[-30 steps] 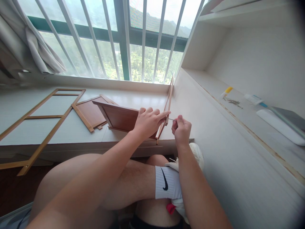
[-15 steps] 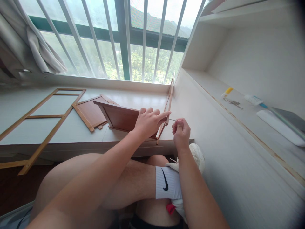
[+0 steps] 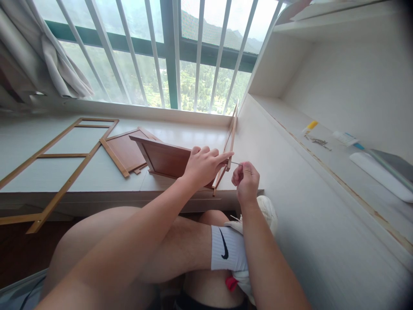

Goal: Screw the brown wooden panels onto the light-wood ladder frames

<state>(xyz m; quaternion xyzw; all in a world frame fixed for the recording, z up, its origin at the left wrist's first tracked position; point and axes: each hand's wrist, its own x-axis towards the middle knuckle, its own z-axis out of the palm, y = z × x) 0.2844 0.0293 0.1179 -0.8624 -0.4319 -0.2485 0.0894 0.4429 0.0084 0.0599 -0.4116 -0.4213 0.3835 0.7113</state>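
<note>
— So, how is your left hand set?

— My left hand (image 3: 204,165) comes in from the lower left, forearm over my knee. The fingers are curled over the top corner of the tilted brown wooden panel (image 3: 164,158). The forefinger is stretched straight out to the right, its tip against the slim frame rail (image 3: 230,137) standing at the panel's end.

— And the right?

— My right hand (image 3: 247,181) is just beside it, wrist bent up, closed in a loose fist. Thumb and forefinger are nipped on a thin metal pin (image 3: 236,163). The pin lies level and points left, its tip at the rail just under my left forefinger, above the near edge of the window ledge (image 3: 103,176).

— What can't you make out?

— Far left, the open lattice frame (image 3: 61,155) lies on the ledge, and its lower end is cut off by the picture's edge. My left palm covers the spot where panel and rail meet. I can't tell whether the pin is a nail or a screw, or whether its tip has entered the wood. My right fingers hide its head. On the shelf at the right, the loose fasteners (image 3: 318,141) are too small to identify.
</note>
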